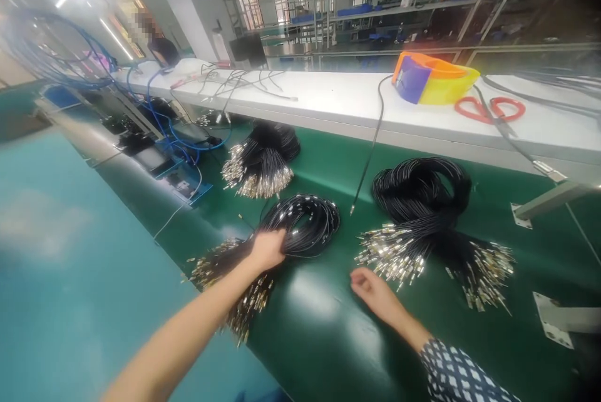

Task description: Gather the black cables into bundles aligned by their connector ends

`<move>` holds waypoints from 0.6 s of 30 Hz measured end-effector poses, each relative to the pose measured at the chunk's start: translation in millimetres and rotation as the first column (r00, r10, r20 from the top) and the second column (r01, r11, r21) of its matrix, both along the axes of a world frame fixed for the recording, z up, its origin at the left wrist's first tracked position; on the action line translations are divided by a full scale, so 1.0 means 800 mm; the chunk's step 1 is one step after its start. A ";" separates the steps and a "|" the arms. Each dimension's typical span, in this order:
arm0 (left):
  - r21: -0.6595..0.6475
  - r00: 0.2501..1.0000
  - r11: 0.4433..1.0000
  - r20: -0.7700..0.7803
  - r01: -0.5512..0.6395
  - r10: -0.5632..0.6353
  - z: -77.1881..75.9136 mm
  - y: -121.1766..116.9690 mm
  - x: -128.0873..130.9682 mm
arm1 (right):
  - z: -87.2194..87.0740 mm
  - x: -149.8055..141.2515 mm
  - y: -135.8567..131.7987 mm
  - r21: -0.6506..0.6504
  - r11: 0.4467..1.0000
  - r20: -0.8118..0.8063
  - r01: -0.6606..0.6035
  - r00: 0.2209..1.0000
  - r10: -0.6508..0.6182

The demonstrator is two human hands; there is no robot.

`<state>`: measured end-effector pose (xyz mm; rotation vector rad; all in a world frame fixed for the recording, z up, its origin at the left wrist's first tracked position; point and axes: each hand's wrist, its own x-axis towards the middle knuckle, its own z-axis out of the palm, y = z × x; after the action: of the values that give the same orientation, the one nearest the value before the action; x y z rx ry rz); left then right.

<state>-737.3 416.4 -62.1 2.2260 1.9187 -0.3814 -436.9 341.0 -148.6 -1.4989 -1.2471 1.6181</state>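
My left hand [269, 249] is closed around the neck of a coiled bundle of black cables [313, 226] on the green bench top. Metal-tipped ends of that bundle fan out to the left and below my forearm. My right hand [373, 288] hovers over the bench between two bundles, its fingers curled in with nothing seen in them. Just beyond it lies a larger cable bundle [422, 192] with shiny connector ends spread on both sides. Further back, under the shelf, sits another cable bundle [263, 161].
A white shelf [323, 92] runs above the bench, with a tape roll in orange, purple and yellow [429, 79] and red-handled scissors [491, 109]. One loose cable [369, 161] hangs down from it. Blue hoses [154, 101] and metal brackets [554, 320] stand at the sides. A person [162, 45] is far left.
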 end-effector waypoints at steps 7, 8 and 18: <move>0.054 0.971 0.988 0.200 -0.142 0.129 0.057 -0.045 -0.005 | 0.003 -0.099 0.037 -0.472 0.876 -0.664 -0.098 0.693 -0.281; 0.033 0.965 0.990 0.229 -0.137 0.126 0.053 -0.060 0.005 | 0.003 -0.114 0.038 -0.477 0.867 -0.755 -0.143 0.572 -0.321; -0.191 0.998 0.982 0.060 -0.004 0.016 -0.022 -0.154 0.083 | -0.025 -0.120 0.008 -0.483 0.875 -0.851 0.032 0.216 -0.478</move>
<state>-671.2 293.4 -79.5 2.0809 1.7806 -0.4683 -533.1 347.4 -168.9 -0.4685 0.0783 2.0205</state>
